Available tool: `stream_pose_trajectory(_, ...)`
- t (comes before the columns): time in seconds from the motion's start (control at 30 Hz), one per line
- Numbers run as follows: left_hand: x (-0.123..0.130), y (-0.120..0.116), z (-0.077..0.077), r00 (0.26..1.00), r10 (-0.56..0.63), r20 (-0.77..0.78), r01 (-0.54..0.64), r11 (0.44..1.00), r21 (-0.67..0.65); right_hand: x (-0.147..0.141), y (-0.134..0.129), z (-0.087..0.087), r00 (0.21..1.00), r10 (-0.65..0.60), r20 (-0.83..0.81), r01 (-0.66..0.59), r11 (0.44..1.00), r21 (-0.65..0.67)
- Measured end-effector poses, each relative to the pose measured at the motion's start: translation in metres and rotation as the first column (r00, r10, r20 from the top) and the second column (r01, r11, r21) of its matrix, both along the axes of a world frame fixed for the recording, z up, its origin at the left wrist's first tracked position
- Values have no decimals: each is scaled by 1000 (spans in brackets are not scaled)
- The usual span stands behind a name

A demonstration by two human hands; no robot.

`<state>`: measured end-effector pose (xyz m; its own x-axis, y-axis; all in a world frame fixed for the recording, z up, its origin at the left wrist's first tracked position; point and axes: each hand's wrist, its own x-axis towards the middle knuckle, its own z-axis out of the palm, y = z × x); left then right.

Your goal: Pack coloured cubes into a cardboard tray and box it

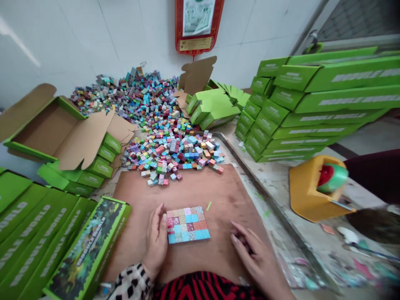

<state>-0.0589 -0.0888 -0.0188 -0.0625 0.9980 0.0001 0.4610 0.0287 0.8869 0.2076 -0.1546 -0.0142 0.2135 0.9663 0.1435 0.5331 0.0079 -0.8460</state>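
A flat rectangle of small patterned cubes (188, 225), laid edge to edge in several rows, lies on the brown board (215, 254). My left hand (157, 238) rests along its left edge, fingers stretched out and thumb against the cubes. To the right, apart from the cubes, my right hand (254, 250) hovers over the board with its fingers loosely bent and apart, and I see nothing in it. A thin green scrap (208, 206) lies just beyond the rectangle's far right corner.
Behind the board rises a big heap of loose cubes (162, 112). Green boxes (46, 233) stand at the left, below an open box (50, 125). More boxes (300, 100) are stacked at the right, near a yellow tape dispenser (306, 191). A metal edge (268, 200) runs along the right.
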Motion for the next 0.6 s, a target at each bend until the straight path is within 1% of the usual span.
stream_pose_trajectory(0.1,1,1,2,1000,-13,27,14,999,-33,-4,1,0,999,-34,10,34,999,-7)
stream_pose_trajectory(0.2,1,1,3,995,18,94,-13,998,-54,-6,2,3,999,-40,37,41,999,-9)
stream_pose_trajectory(0.3,0,-1,2,982,63,177,-50,996,-77,-5,2,3,997,-18,72,19,1000,-18)
stream_pose_trajectory(0.37,-1,-1,1,974,79,213,-58,993,-104,-2,2,-1,995,10,97,-8,1000,-20)
stream_pose_trajectory(0.5,-3,-3,0,965,100,243,-64,987,-150,6,2,-9,989,58,135,-56,998,-15)
stream_pose_trajectory(0.6,-4,-2,-1,961,114,252,-81,987,-137,6,4,-6,990,64,128,-61,998,-27)
